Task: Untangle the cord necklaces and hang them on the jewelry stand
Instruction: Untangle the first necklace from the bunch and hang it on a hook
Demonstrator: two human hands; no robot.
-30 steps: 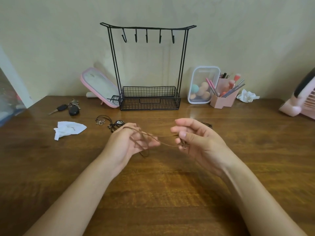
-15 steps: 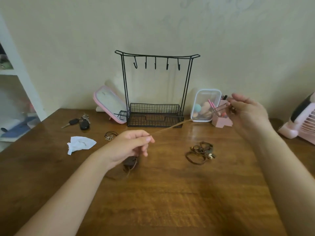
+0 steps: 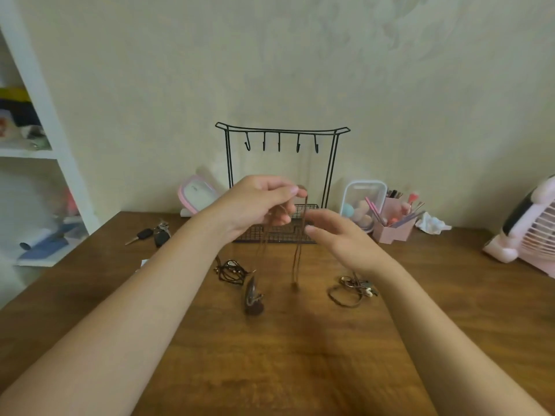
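Left grip: left hand (image 3: pixel 259 205) is raised, thumb and forefinger pinched tight on the thin brown cord necklace (image 3: pixel 297 253). More strands run out under the palm.
Right grip: right hand (image 3: pixel 339 238) holds nothing. Fingers are loose and near straight, tips just beside the hanging strand. Contact: I cannot tell, too blurred.
Cord: hangs in the air from the pinch, in front of the stand's basket. Two long runs drop almost to the wooden table (image 3: pixel 300 355). The dark brown pendant (image 3: pixel 253 298) ends the left run; touching the table or just above it, I cannot tell.
Handling: my read is light and limp, with no stiffness, so it swings with any move. The pendant is the only weight and drags the loop down. Thin cord could slide through a slack pinch. I'd take it at the top of the loop, one hand each side, to hold the opening wide.
Stand: black wire jewelry stand (image 3: pixel 282 129) against the wall behind the hands. All five hooks are bare.
Left to do: dark tangled cord bundle (image 3: pixel 231 270) lies by the left wrist, and a brown cord bundle with pale bits (image 3: pixel 351 291) by the right wrist. Both are on the table, well apart.
Risk: the dangling pendant could snag the basket mesh on the way up.
Around: car keys (image 3: pixel 153 234), pink-framed mirror (image 3: pixel 195 196), pink fan (image 3: pixel 531 226).
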